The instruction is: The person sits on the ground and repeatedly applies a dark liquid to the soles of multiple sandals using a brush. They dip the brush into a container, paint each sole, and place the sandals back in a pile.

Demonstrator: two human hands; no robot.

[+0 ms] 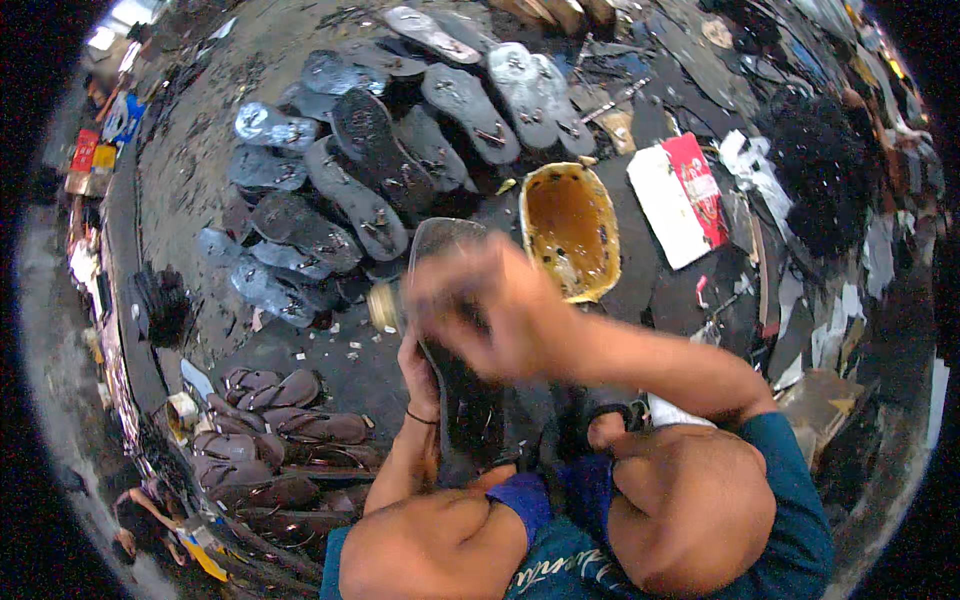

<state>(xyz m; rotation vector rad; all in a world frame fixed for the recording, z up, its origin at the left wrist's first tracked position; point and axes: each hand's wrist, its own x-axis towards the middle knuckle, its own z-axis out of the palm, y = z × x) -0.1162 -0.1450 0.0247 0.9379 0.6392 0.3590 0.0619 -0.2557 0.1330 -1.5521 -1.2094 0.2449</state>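
My left hand [419,374] is closed round the left edge of a long dark shoe sole [464,405], which stands between my knees. Over the sole's upper part, my right hand [505,305] is smeared by motion, so its fingers and anything in them cannot be made out. Just beyond the right hand sits a yellow-rimmed tub [571,225] with amber, glue-like stuff inside. A small pale-yellow round thing [383,307], perhaps a tape roll, lies by the left hand.
Several grey and black soles [360,200] are spread ahead and to the left, many shiny. Brown flip-flops [275,420] are piled near my left knee. A red-and-white carton piece [680,200] lies right of the tub, amid scraps and a black heap [815,175].
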